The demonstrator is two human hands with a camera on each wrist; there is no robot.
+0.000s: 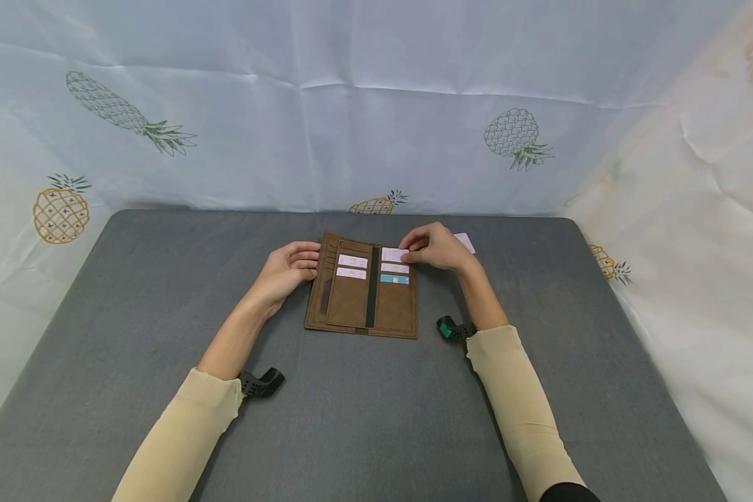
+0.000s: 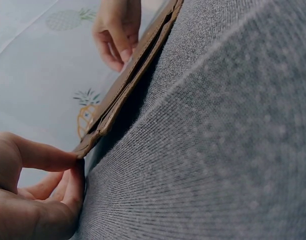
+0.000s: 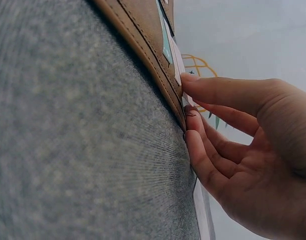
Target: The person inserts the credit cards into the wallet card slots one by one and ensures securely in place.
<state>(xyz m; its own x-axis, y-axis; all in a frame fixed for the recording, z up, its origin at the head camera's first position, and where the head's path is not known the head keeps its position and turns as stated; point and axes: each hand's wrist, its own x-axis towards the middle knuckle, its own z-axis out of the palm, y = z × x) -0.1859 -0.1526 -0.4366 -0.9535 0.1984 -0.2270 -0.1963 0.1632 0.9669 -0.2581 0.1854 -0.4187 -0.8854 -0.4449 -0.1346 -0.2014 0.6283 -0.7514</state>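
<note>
A brown wallet point(image 1: 350, 303) lies unfolded on the grey table, with cards showing in slots on both sides of a dark centre strip. My left hand point(image 1: 286, 270) pinches the wallet's left edge, thumb above and fingers beneath, as the left wrist view shows. At the upper right slot, my right hand point(image 1: 438, 247) pinches the end of a pale pink card point(image 1: 393, 255) between thumb and fingers. Below that card sit another pale card point(image 1: 394, 268) and a blue card point(image 1: 394, 279). Two pale cards fill slots on the left side.
A loose pale card point(image 1: 466, 242) lies on the table point(image 1: 351, 418) just beyond my right hand. A white cloth with pineapple prints point(image 1: 314, 139) hangs behind the table's far edge. Black wrist cameras point(image 1: 261, 383) sit near both sleeves.
</note>
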